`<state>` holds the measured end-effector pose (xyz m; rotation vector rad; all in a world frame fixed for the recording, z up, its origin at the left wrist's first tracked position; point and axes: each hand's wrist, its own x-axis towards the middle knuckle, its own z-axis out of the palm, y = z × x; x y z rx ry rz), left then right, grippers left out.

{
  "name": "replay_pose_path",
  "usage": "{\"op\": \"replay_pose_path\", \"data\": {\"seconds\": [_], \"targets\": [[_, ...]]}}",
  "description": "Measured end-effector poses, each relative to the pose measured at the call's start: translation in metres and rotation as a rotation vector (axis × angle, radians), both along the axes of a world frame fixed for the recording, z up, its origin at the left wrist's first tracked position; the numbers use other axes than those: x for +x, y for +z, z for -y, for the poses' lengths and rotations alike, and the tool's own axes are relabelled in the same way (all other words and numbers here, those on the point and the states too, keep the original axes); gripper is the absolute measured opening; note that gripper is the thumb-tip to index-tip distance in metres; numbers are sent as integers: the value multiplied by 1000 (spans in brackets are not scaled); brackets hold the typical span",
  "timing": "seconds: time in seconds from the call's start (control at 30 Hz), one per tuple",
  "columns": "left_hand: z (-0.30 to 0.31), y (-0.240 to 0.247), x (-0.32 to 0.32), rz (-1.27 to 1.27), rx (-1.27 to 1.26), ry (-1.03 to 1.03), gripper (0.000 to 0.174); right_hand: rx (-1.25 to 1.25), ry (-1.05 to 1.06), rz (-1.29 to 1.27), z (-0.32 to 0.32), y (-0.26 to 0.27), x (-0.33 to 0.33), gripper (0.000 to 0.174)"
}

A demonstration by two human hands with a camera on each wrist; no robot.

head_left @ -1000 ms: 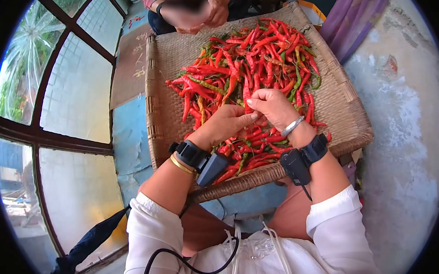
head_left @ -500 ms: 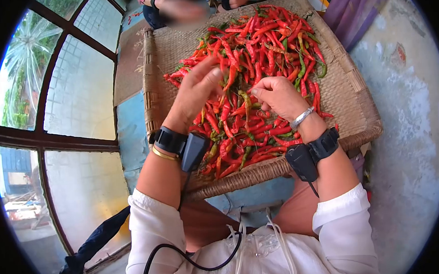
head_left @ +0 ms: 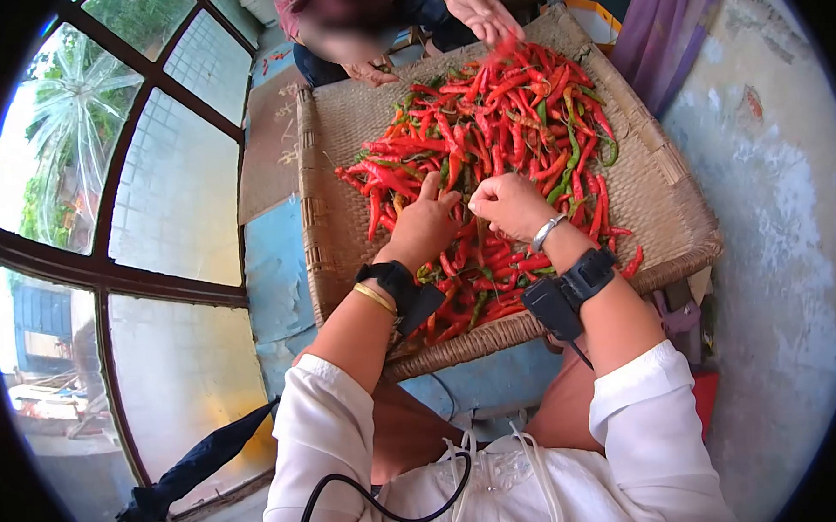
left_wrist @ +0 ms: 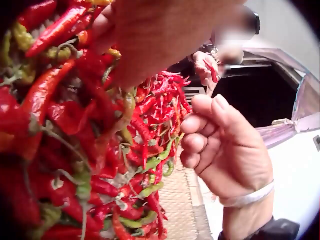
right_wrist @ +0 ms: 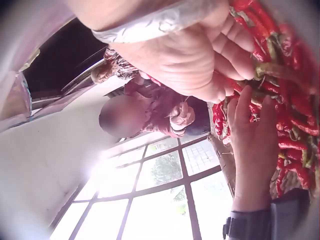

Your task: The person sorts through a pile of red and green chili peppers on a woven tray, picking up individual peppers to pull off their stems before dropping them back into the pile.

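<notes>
Red chili peppers (head_left: 542,102), with some green and yellowish ones, lie heaped in a shallow woven tray (head_left: 328,237). My left hand (head_left: 424,228) reaches over the near part of the heap. Its fingers look extended and spread in the right wrist view (right_wrist: 252,145), at the peppers, with nothing seen in them. Close by on the right is my right hand (head_left: 514,205), its fingers curled and the thumb against the index finger (left_wrist: 232,150). No pepper shows between those fingertips; a yellowish pepper (right_wrist: 285,72) lies right beside them.
Across the tray sits another person, one hand (head_left: 482,11) above the far peppers beside a blurred red thing. Windows (head_left: 167,179) line the left side, with a dark folded umbrella (head_left: 198,457) below. A purple curtain (head_left: 674,35) and a pale wall (head_left: 770,208) are at the right.
My left hand moved out left from beside my right hand, then came back down toward it. My right hand stayed near the same spot. The other person's hand reached over the far peppers.
</notes>
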<state>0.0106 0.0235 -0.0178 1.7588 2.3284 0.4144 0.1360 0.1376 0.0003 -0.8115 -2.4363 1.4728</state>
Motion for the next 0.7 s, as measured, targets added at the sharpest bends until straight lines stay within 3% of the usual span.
{"op": "replay_pose_path", "data": {"seconds": [0.07,0.17,0.37,0.43,0.47,0.53,0.7], "targets": [[-6,10,7,-13,-135,14,39,13,3,-7,-1,2,1,21],[-19,3,-4,-9,-145,-56,36,31,18,-17,-2,4,2,21],[-33,-4,-4,-108,-86,74,35,17,15,-43,-6,9,4,18],[-32,-13,-9,44,89,6,31,-16,-22,-25,-8,7,5,20],[-31,-18,-9,35,78,1,31,17,-11,5,-11,4,5,19],[-26,-13,0,390,13,82,25,88,7,51,-17,-1,5,20],[-15,11,17,667,-110,268,20,200,-6,174,-24,-11,4,26]]}}
